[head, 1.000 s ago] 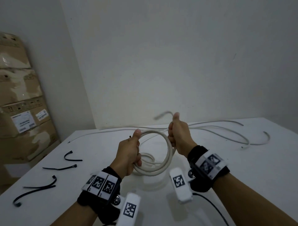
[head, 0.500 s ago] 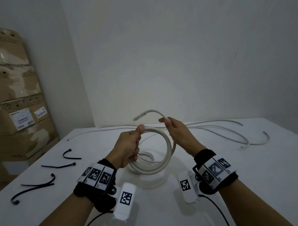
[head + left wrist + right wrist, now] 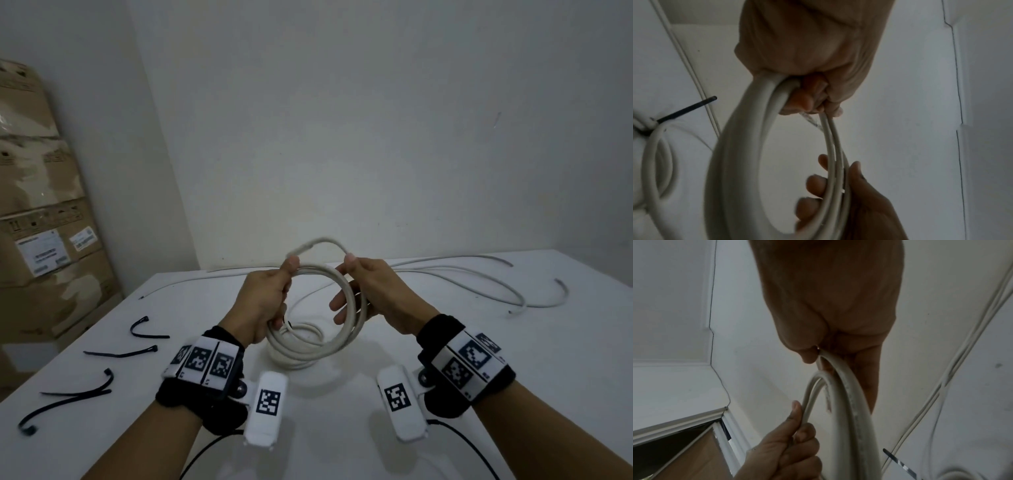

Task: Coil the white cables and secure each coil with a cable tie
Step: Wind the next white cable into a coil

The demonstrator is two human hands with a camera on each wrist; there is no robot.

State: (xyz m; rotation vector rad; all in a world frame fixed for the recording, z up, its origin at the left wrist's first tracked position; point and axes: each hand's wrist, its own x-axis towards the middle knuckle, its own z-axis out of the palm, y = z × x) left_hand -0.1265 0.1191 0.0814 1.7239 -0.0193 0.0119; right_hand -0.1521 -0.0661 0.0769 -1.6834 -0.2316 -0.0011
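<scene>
I hold a white cable coil (image 3: 357, 323) upright above the white table (image 3: 513, 359). My left hand (image 3: 267, 301) grips its left side, thumb on top; the left wrist view shows the strands (image 3: 748, 146) running through that fist (image 3: 807, 48). My right hand (image 3: 373, 287) pinches the top right strands (image 3: 840, 386) between thumb and fingers (image 3: 816, 183). The cable's free end (image 3: 317, 242) arcs above both hands. A second coil (image 3: 655, 155) with a black tie (image 3: 686, 110) round it lies on the table below.
Several loose black cable ties (image 3: 120, 353) lie on the table's left part. Long loose white cables (image 3: 479, 277) run along the back and right of the table. Cardboard boxes (image 3: 44, 222) are stacked at the left wall.
My right hand turned over and brought the last stretch of cable onto the coil's top. The free end swung up and leftward above the hands. My left hand kept its grip.
</scene>
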